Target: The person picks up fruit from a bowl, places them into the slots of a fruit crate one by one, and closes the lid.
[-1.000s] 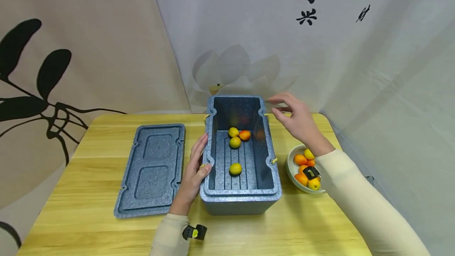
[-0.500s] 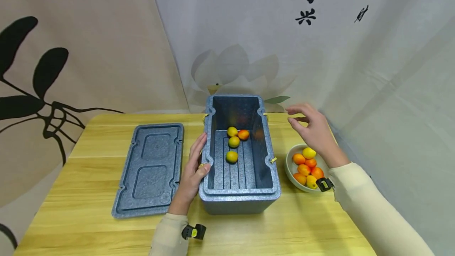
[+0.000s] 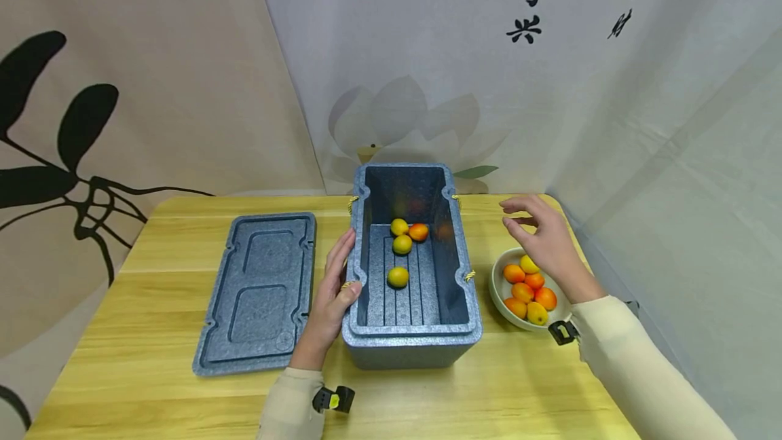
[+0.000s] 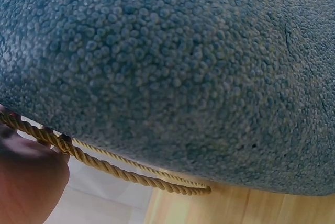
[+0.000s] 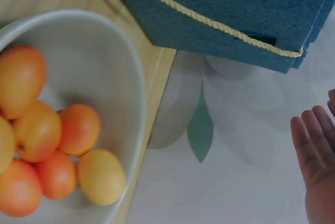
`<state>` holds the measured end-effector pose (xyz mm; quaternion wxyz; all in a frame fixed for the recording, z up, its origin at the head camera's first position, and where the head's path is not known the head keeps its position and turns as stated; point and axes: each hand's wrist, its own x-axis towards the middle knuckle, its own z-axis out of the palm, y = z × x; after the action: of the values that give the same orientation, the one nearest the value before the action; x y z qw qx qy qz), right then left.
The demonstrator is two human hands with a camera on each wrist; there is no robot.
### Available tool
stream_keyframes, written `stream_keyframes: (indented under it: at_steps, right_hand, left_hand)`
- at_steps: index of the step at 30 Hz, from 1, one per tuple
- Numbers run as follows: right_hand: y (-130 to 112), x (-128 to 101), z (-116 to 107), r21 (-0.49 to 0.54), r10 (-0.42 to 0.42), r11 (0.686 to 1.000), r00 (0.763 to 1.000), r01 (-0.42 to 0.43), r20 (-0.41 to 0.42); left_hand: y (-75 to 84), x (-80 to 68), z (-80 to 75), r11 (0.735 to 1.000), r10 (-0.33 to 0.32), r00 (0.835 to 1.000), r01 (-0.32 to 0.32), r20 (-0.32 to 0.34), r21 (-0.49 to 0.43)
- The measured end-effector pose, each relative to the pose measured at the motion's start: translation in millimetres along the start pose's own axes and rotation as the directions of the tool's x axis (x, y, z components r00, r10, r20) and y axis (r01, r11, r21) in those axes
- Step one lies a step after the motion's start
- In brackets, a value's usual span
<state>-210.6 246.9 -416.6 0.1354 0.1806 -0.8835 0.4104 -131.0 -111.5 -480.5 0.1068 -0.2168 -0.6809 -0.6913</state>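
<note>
On the wooden surface [image 3: 183, 399], a lid [image 3: 259, 290] lies flat at left. The left hand [image 3: 332, 294] rests, fingers straight, against the foam box [image 3: 412, 348] wall — its wrist view shows only foam and rope. The right hand [image 3: 546, 243] hovers relaxed, holding nothing, above the fruit bowl [image 3: 497, 297], partly hiding it.

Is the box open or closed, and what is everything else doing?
Foam box: open, four fruits inside.
Lid: off, flat on the table.
Bowl: upright, holding fruits.
Left hand: resting against the box's side.
Right hand: open, empty, above the bowl.
</note>
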Motion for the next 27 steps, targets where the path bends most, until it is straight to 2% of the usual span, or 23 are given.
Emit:
stream_keyframes:
  at_steps: [14, 22, 27]
  right_hand:
    - [31.7, -35.7, -3.6, -0.022, 0.072, 0.997, 0.997, -0.072, -0.017]
    - [49.7, -53.3, 1.1, 0.027, 0.087, 0.996, 0.995, -0.086, -0.044]
    - [57.7, -60.4, 2.7, -0.022, 0.135, 0.99, 0.99, -0.136, -0.045]
  left_hand:
    - [0.7, -0.5, 0.7, 1.0, -0.002, 1.0, 0.002, -0.005, 0.013]
    - [0.4, -0.3, 0.2, 1.0, 0.003, 1.0, -0.003, 0.001, 0.012]
    - [-0.5, -1.1, 0.3, 1.0, -0.003, 1.0, 0.003, 0.0, 0.007]
